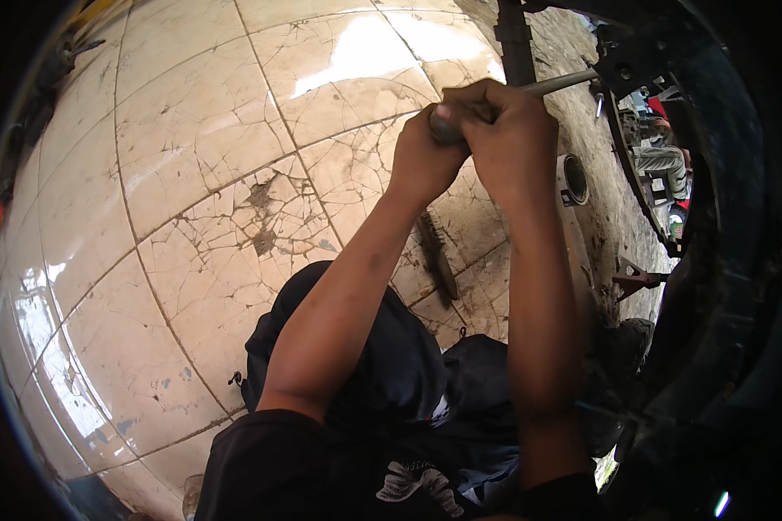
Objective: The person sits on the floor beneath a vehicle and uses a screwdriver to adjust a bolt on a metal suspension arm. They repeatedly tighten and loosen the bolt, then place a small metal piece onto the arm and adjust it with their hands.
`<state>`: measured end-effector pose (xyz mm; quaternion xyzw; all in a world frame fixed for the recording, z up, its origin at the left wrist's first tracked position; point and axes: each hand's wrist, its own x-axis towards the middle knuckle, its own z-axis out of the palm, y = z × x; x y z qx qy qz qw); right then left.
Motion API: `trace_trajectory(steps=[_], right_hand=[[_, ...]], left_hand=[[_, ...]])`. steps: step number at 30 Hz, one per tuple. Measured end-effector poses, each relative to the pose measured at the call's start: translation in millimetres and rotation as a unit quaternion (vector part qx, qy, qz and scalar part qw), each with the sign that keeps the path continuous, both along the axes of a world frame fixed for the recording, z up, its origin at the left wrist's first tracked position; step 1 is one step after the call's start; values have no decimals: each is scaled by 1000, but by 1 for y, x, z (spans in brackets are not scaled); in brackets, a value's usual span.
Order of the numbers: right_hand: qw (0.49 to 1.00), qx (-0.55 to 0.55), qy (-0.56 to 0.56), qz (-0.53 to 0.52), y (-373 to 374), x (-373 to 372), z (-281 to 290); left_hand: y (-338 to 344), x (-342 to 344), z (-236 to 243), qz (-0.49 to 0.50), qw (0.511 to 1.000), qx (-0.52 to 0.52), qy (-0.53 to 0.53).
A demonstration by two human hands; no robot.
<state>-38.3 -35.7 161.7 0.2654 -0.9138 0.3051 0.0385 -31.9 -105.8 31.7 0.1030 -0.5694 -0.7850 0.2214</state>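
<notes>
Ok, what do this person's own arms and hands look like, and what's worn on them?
Both forearms are bare from the upper arm down. The left hand and right hand wear no gloves; no rings, watch or bands show. Short black sleeves end above the elbows.

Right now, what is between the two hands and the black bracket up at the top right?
In the head view, only the tool's bare metal shaft spans from both hands to the black bracket.

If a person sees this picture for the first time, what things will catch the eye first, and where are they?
Both hands, the left hand and the right hand, grip together the handle of a long metal tool in the upper middle; its shaft runs right to a dark machine frame. To the left spreads a cracked, glossy tiled floor.
</notes>
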Motion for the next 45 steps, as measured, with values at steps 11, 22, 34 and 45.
trace_trajectory(steps=[11, 22, 34, 45], right_hand=[[999, -27, 10, 20, 4, -3, -5], [999, 4, -42, -28, 5, 0, 3], [996, -51, -45, -63, -1, 1, -2], [998, -11, -21, -62, -1, -3, -5]], left_hand=[[2, -1, -3, 5, 1000, 6, -12], [0, 5, 5, 16, 1000, -9, -21], [-1, 7, 10, 22, 999, -16, -42], [0, 2, 4, 0, 999, -4, -44]])
